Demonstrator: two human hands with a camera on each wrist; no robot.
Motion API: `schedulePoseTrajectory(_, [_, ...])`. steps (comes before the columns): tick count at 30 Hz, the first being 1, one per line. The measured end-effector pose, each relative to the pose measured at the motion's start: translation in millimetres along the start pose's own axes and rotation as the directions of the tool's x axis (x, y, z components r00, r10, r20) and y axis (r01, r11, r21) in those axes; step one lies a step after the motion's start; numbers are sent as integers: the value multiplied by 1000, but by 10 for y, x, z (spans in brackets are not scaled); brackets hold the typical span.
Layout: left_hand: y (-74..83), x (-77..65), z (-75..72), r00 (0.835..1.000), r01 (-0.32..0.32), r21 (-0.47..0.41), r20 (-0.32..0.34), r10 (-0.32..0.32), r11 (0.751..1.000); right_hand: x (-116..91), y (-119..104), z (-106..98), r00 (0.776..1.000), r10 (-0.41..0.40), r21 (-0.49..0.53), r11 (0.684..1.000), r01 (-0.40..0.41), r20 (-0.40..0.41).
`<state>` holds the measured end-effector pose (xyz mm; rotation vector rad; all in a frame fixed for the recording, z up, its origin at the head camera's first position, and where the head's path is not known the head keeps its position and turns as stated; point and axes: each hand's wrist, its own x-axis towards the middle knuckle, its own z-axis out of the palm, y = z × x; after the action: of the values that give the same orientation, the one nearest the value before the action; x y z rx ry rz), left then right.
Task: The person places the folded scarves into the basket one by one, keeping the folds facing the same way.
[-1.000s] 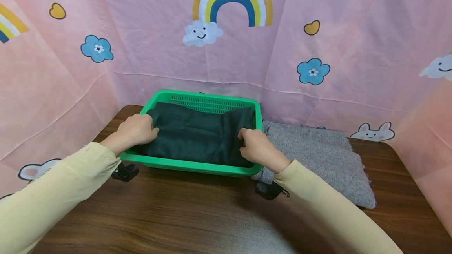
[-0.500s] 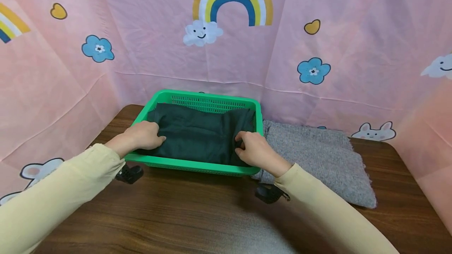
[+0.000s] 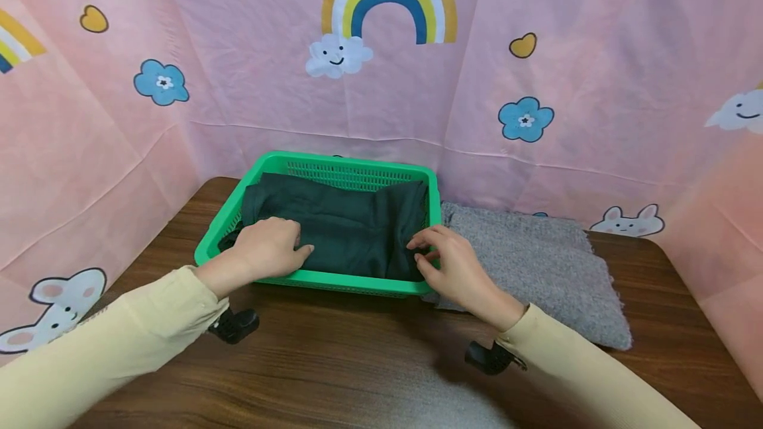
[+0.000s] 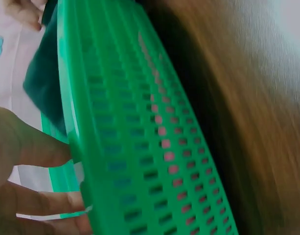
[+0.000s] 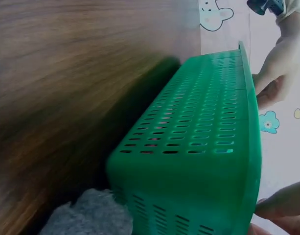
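A green plastic basket (image 3: 352, 281) with slotted sides holds a folded dark green cloth (image 3: 340, 224). My left hand (image 3: 265, 250) hovers over the cloth's front left part, palm down, thumb apart from the fingers. In the left wrist view, its thumb (image 4: 42, 149) and fingers lie just beyond the basket's rim. My right hand (image 3: 450, 260) is at the basket's front right corner, fingers loosely bent and thumb apart, close to the cloth's right edge. Whether its fingertips touch the cloth is unclear. No thing is visibly held by either hand.
A folded grey woolly cloth (image 3: 536, 270) lies on the wooden table (image 3: 334, 363) right of the basket, against its side. A pink printed curtain (image 3: 250, 51) stands behind and at both sides. Something pinkish (image 4: 165, 143) shows through the basket's slots.
My left hand has moved right and toward me from the basket's left end. My right hand has loosened from the cloth's right edge and drawn back slightly right. The basket has stayed in place.
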<state>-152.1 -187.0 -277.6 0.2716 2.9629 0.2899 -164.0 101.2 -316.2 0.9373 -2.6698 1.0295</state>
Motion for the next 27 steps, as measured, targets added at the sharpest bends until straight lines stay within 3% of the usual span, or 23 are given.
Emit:
schedulePoseTrajectory(4, [110,-31,70,995,-72,-31,-69,70,997,-61,23,-17,999,-23,-2,1000,23,-49])
schedulePoseTrajectory(10, [217,-60,132,983,-144,-105,-131,129,984,-137,88,-61,997,9,-21,1000,-11,-78])
schedulePoseTrajectory(16, [341,-60,220,959,-225,-188,-215,183,956,-231,189,-117,994,9,-25,1000,-12,-105])
schedulePoseTrajectory(21, [480,-77,320,930,-293,-236,-296,219,926,-318,253,-176,995,33,-50,998,-38,-95])
schedulePoseTrajectory(27, [709,-100,418,881,-381,-256,-392,265,888,-422,350,-239,995,66,-94,993,-73,-78])
